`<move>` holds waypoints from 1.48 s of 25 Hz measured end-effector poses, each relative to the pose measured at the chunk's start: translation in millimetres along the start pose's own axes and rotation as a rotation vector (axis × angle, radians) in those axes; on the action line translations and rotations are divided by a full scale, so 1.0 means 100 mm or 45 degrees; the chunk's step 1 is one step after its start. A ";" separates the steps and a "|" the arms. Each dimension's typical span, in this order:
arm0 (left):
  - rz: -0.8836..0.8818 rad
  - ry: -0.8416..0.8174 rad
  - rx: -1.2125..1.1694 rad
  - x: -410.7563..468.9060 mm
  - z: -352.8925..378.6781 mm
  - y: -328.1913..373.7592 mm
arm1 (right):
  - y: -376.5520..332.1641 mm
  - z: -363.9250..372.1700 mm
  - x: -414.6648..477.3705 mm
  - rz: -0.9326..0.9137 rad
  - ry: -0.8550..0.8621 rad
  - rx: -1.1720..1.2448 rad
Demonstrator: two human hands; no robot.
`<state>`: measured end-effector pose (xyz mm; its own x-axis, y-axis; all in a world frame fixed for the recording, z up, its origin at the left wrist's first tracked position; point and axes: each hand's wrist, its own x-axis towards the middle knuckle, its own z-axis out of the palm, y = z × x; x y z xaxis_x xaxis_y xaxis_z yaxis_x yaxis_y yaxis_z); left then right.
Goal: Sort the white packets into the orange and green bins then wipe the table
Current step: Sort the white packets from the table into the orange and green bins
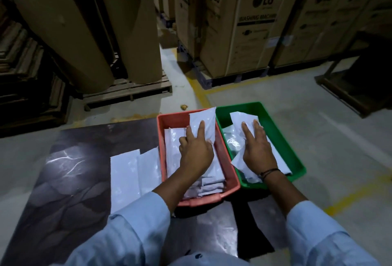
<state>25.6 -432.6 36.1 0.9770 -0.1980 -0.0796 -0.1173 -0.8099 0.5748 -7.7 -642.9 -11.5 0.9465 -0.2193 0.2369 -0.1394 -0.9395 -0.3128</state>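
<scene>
The orange bin [169, 119] and the green bin [284, 138] stand side by side at the far right of the dark table [70, 180], both holding several white packets. Over the orange bin my left hand [196, 149] holds a white packet [203, 117] that leans up against the bin's right wall, index finger stretched along it. My right hand [257, 149] lies over the green bin with straight fingers pressing on a white packet [239, 117]. Two more white packets [131, 172] lie flat on the table left of the orange bin.
Large cardboard boxes [244, 21] on pallets stand behind the table. Big brown paper rolls [89, 21] rest on a wooden pallet at back left. Grey floor with yellow lines [203, 93] surrounds the table. A dark frame [360, 74] stands at right.
</scene>
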 end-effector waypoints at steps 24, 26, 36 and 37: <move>-0.272 0.081 0.181 0.40 1.30 1.39 | 1.25 -0.17 0.51 -0.414 -0.343 -0.093; -0.297 0.067 0.190 0.37 1.39 1.41 | 1.36 -0.20 0.55 -0.370 -0.250 -0.083; -0.124 -0.235 0.328 0.25 1.80 1.05 | 1.55 -0.12 0.43 -0.359 -0.323 -0.129; -0.128 -0.235 0.304 0.25 1.81 1.05 | 1.55 -0.12 0.43 -0.358 -0.317 -0.147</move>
<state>5.0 -622.8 -52.8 0.9394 -0.1898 -0.2854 -0.0819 -0.9328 0.3510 8.1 -800.9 -38.2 0.9921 0.1083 0.0641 0.1172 -0.9803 -0.1588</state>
